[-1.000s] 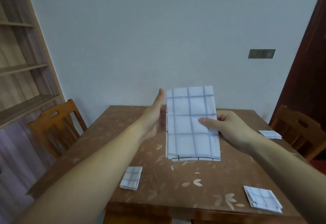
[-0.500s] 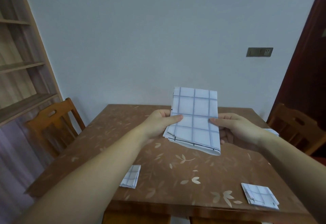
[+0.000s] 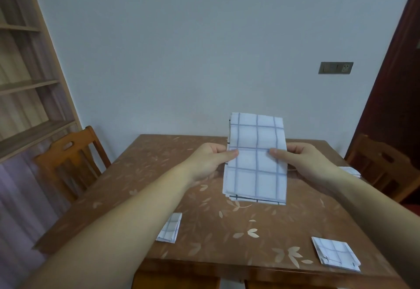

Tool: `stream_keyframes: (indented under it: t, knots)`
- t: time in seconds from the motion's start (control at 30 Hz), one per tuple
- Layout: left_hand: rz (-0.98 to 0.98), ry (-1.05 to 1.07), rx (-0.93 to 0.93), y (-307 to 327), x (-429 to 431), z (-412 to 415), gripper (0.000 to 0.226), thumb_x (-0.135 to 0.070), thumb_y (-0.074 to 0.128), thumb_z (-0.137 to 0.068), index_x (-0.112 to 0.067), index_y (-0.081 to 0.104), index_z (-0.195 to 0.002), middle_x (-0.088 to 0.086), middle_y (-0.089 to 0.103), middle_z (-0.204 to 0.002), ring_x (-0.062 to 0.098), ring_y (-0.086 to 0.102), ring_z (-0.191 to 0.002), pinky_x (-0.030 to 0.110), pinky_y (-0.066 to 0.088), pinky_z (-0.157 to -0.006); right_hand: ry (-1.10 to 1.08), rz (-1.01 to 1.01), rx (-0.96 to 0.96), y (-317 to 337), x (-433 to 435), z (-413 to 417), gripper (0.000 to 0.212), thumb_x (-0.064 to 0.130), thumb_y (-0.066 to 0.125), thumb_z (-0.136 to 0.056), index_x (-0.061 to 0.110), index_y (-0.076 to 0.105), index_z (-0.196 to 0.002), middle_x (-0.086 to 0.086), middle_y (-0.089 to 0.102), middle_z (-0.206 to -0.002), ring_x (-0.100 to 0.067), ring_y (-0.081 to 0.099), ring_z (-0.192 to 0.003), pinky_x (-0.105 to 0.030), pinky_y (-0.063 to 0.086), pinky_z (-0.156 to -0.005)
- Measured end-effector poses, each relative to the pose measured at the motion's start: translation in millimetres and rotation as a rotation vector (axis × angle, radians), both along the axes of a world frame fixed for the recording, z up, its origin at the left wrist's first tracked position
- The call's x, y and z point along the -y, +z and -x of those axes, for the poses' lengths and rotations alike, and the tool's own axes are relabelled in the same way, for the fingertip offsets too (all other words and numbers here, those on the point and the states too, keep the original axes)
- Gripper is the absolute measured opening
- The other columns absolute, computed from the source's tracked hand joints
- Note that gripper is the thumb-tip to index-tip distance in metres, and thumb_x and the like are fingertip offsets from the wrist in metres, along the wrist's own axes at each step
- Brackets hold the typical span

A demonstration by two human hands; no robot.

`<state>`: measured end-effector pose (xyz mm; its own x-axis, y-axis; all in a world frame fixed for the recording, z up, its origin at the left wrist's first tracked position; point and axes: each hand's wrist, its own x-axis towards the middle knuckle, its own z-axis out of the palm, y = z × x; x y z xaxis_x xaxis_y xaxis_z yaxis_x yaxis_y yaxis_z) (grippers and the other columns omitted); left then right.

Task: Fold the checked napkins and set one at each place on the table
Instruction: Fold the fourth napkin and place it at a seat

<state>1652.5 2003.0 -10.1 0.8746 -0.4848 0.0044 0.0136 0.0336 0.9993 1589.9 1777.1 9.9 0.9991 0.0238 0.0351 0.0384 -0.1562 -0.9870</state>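
- Head view: we hold the long napkin [image 3: 255, 163] upright above the middle of the table [image 3: 159, 175], folded to a strip. The left hand [image 3: 209, 161] and right hand [image 3: 302, 163] each pinch a side edge at mid-height, thumbs on the front.
- Progress, as we judge it: three places are served — the left folded napkin [image 3: 169, 228], the near-right folded napkin [image 3: 335, 253] and the far-right napkin [image 3: 351, 171], which is partly hidden. This strip needs another fold, then goes to the far place.
- Surface: brown top, pale leaf inlay.
- Room: left chair [image 3: 68, 159], right chair [image 3: 381, 166], shelving [image 3: 27, 84] at left, wall socket [image 3: 335, 67], dark door [image 3: 395, 84] at right.
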Motion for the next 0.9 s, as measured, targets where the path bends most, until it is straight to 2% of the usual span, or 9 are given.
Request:
stream_keyframes:
  t: [0.13,0.2,0.3,0.4,0.53,0.6,0.67,0.77,0.9]
  knots:
    - [-0.043,0.061,0.065,-0.3,0.3,0.6,0.027,-0.016,0.064,-0.092,0.01,0.068,-0.1,0.015,0.072,-0.094,0.022,0.069,-0.082,0.03,0.059,-0.074,-0.024,-0.058,-0.008,-2.1,0.8,-3.4,0.021,0.015,0.063,-0.091,-0.001,0.073,-0.1,-0.013,0.076,-0.102,-0.024,0.073,-0.091,-0.03,0.061,-0.076]
    - [-0.051,0.065,0.085,1.4,-1.1,1.8,0.019,-0.017,0.065,-0.092,0.0,0.072,-0.092,0.007,0.074,-0.086,0.016,0.07,-0.074,0.024,0.056,-0.065,-0.007,-0.063,-0.014,-0.7,1.4,-2.6,0.02,0.015,0.063,-0.091,0.0,0.074,-0.098,-0.013,0.076,-0.1,-0.022,0.073,-0.086,-0.029,0.061,-0.074]
    - [-0.063,0.056,0.121,4.5,-2.4,4.5,0.015,-0.019,0.063,-0.093,-0.01,0.075,-0.09,0.001,0.076,-0.082,0.012,0.071,-0.071,0.021,0.053,-0.061,-0.001,-0.033,-0.011,1.3,0.5,-2.2,0.019,0.015,0.064,-0.091,0.001,0.074,-0.099,-0.012,0.076,-0.099,-0.024,0.074,-0.088,-0.034,0.06,-0.08]
    - [-0.09,0.041,0.141,6.8,-2.7,6.4,0.016,-0.017,0.061,-0.095,-0.009,0.074,-0.091,-0.002,0.075,-0.08,0.008,0.07,-0.069,0.017,0.051,-0.058,-0.056,0.007,0.026,6.4,-2.7,-0.8,0.02,0.02,0.066,-0.09,0.01,0.072,-0.107,-0.009,0.076,-0.103,-0.027,0.073,-0.094,-0.042,0.059,-0.085]
    - [-0.174,0.007,0.178,6.4,-1.9,5.9,0.015,-0.016,0.059,-0.096,-0.01,0.072,-0.092,-0.003,0.073,-0.083,0.007,0.068,-0.073,0.021,0.053,-0.067,-0.09,0.114,0.103,20.1,-4.2,-1.8,0.037,0.031,0.063,-0.092,0.034,0.051,-0.126,-0.002,0.071,-0.101,-0.019,0.073,-0.085,-0.032,0.06,-0.067]
    - [-0.195,-0.003,0.178,5.1,-0.2,4.9,0.016,-0.016,0.057,-0.097,-0.014,0.071,-0.089,-0.003,0.073,-0.085,0.01,0.068,-0.077,0.026,0.053,-0.075,-0.091,0.107,0.127,23.1,-6.2,-4.6,0.024,0.026,0.062,-0.093,0.027,0.059,-0.117,-0.006,0.068,-0.093,-0.021,0.068,-0.078,-0.034,0.058,-0.065]
    - [-0.201,0.017,0.174,3.7,0.0,4.1,0.017,-0.018,0.056,-0.098,-0.013,0.07,-0.089,0.002,0.072,-0.088,0.015,0.067,-0.079,0.03,0.052,-0.078,-0.124,0.073,0.178,23.4,-8.3,-6.8,0.005,0.019,0.064,-0.092,0.015,0.066,-0.094,-0.01,0.065,-0.084,-0.022,0.059,-0.072,-0.031,0.051,-0.06]
    - [-0.195,0.046,0.173,1.6,-1.2,3.3,0.02,-0.021,0.056,-0.098,-0.015,0.071,-0.087,0.001,0.074,-0.085,0.016,0.069,-0.077,0.032,0.054,-0.077,-0.138,0.074,0.194,21.1,-5.8,-8.1,0.014,0.018,0.067,-0.09,0.01,0.067,-0.078,-0.008,0.063,-0.073,-0.019,0.057,-0.065,-0.025,0.05,-0.053]
    - [-0.19,0.094,0.207,2.1,-1.4,4.1,0.026,-0.022,0.053,-0.1,-0.019,0.071,-0.08,-0.008,0.072,-0.075,0.007,0.067,-0.067,0.026,0.051,-0.069,-0.12,0.156,0.122,20.2,1.1,-10.9,0.034,0.028,0.064,-0.092,-0.002,0.064,-0.078,-0.01,0.061,-0.066,-0.018,0.062,-0.059,-0.04,0.061,-0.066]
